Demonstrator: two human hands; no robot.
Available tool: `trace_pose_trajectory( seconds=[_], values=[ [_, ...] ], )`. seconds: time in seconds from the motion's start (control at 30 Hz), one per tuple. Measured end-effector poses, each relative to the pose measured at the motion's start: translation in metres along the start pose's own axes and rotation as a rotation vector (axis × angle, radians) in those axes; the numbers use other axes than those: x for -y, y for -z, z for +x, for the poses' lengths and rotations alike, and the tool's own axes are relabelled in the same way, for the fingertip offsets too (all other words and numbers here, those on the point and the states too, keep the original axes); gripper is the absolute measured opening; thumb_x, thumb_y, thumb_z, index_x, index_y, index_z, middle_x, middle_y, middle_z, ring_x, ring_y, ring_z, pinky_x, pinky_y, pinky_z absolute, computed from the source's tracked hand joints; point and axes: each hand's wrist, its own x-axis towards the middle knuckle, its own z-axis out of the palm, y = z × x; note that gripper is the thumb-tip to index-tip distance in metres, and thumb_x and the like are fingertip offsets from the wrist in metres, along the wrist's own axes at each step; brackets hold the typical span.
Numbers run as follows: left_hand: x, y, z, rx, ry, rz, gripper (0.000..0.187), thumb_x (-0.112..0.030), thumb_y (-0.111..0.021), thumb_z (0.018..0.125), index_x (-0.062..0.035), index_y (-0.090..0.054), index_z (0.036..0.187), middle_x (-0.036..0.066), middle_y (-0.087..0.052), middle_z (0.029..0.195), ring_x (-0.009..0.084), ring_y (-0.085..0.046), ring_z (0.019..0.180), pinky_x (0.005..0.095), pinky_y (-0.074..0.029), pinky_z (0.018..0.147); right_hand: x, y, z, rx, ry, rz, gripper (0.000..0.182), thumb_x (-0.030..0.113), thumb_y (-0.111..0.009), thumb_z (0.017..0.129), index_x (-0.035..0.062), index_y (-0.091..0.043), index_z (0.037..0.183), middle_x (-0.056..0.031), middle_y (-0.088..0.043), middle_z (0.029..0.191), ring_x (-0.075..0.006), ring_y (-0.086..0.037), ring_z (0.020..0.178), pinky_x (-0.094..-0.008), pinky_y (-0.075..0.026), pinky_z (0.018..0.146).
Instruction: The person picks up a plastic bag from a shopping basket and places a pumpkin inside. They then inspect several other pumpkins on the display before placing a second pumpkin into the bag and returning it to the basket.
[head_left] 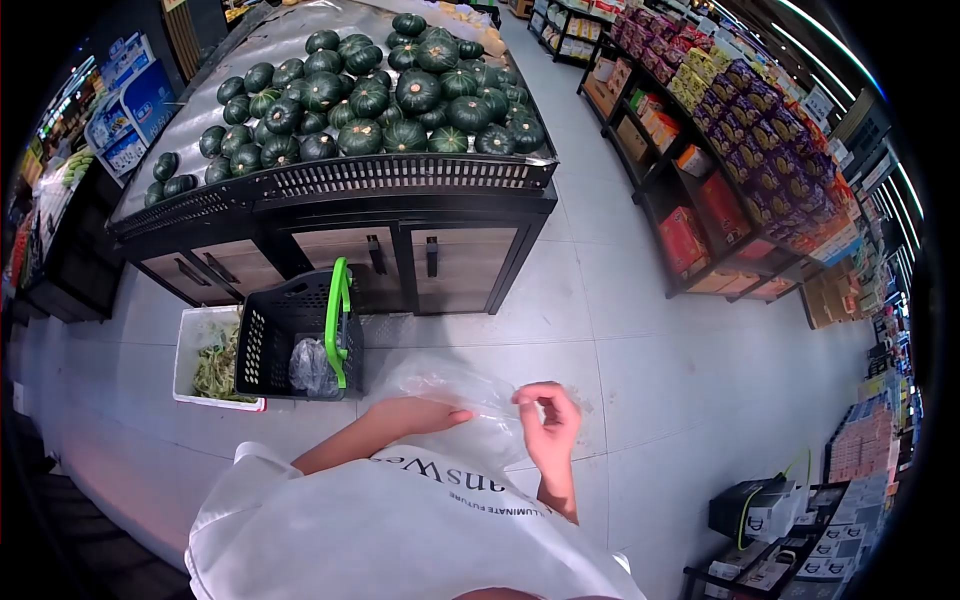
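A clear plastic bag (445, 378) spreads out in front of my body, between my two hands. The fingers of my left hand (425, 414) are wrapped on the bag's near side. My right hand (548, 412) pinches the bag's right edge between thumb and fingertips. Left of the bag, a dark shopping basket (270, 340) with a raised green handle (341, 315) stands on the floor, and a crumpled clear bag (310, 365) lies inside it.
A black display stand (400, 170) heaped with dark green pumpkins (418, 92) stands ahead. Beside the basket is a white foam box (192, 350) with leafy scraps. Shelves of packaged goods (740, 140) line the right; another basket (745, 510) sits at lower right.
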Motion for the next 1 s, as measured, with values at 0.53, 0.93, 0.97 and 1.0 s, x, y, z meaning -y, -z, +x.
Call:
trace_pose_trajectory(
  seconds=[0.53, 0.93, 0.97, 1.0],
  values=[
    [0.054, 0.131, 0.014, -0.590, -0.371, -0.211, 0.033, -0.013, -0.069, 0.072, -0.0042, -0.047, 0.049, 0.009, -0.047, 0.045, 0.0271, -0.046, 0.040, 0.0352, -0.035, 0.042, -0.057, -0.113, 0.165, 0.602, 0.050, -0.175, 0.022, 0.015, -0.056, 0.089, 0.0045, -0.060, 0.107, -0.0084, -0.065, 0.100, -0.0246, -0.063, 0.089, -0.0305, -0.050, 0.075],
    [0.076, 0.323, 0.098, -0.348, -0.455, 0.102, 0.038, -0.027, -0.054, 0.087, -0.0043, -0.061, 0.057, 0.013, -0.059, 0.058, 0.0326, -0.058, 0.057, 0.0422, -0.046, 0.056, -0.041, -0.160, 0.352, 0.901, -0.043, -1.067, 0.059, 0.033, -0.072, 0.070, 0.0051, -0.050, 0.117, -0.0151, -0.054, 0.113, -0.0353, -0.048, 0.111, -0.0501, -0.032, 0.096],
    [0.076, 0.330, 0.105, -0.298, -0.341, 0.092, 0.041, -0.029, -0.051, 0.088, -0.0037, -0.062, 0.058, 0.015, -0.060, 0.060, 0.0346, -0.059, 0.059, 0.0439, -0.047, 0.058, -0.041, -0.160, 0.367, 0.958, -0.165, -1.134, 0.066, 0.037, -0.075, 0.065, 0.0115, -0.049, 0.120, -0.0086, -0.057, 0.113, -0.0308, -0.047, 0.115, -0.0679, -0.010, 0.102],
    [0.076, 0.339, 0.115, -0.135, -0.164, 0.069, 0.041, -0.031, -0.048, 0.089, -0.0013, -0.065, 0.067, 0.019, -0.063, 0.070, 0.0386, -0.060, 0.069, 0.0476, -0.048, 0.067, -0.041, -0.158, 0.376, 0.944, -0.155, -1.167, 0.065, 0.037, -0.075, 0.065, 0.0120, -0.051, 0.120, -0.0087, -0.058, 0.110, -0.0305, -0.048, 0.115, -0.0678, -0.010, 0.102]
  ],
)
